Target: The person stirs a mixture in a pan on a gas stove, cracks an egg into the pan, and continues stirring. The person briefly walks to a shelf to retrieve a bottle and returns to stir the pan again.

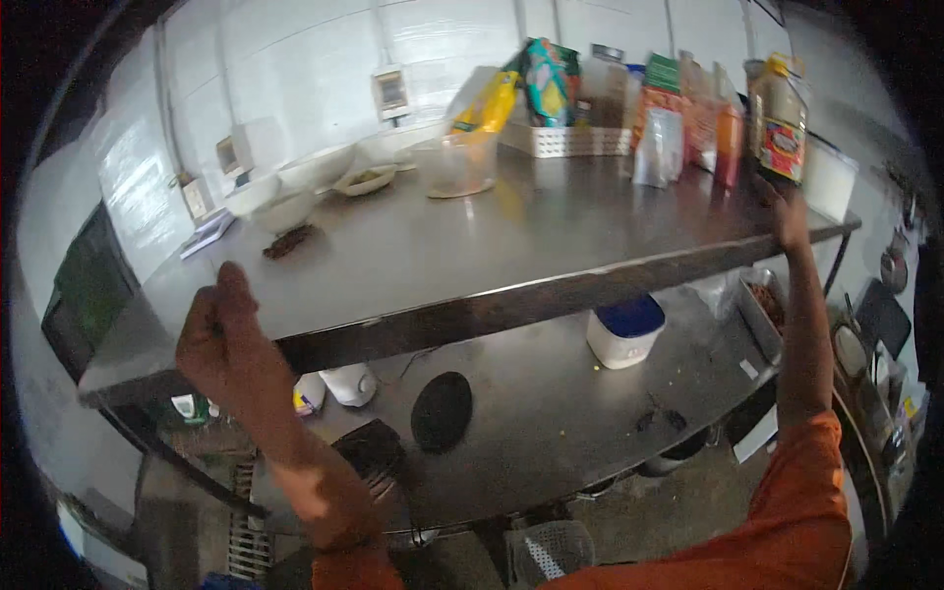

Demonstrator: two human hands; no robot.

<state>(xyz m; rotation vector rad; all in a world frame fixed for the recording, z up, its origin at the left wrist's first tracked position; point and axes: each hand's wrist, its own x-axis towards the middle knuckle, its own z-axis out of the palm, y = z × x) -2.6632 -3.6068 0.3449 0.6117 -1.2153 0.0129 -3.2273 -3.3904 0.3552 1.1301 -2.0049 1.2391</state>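
Note:
My left hand is raised over the left front part of the steel table. Its fingers are curled in, and no object shows in them. Closest to it on the tabletop is a small dark brown clump. My right hand reaches to the far right of the table, just below a large clear jug with a yellow cap and a red label. Blur hides whether its fingers touch or grip the jug. A white container is beside that hand.
White bowls and a clear plastic tub line the wall side. A white basket, food packets and a red-orange bottle stand farther right. The lower shelf holds a blue-lidded tub and a black round object.

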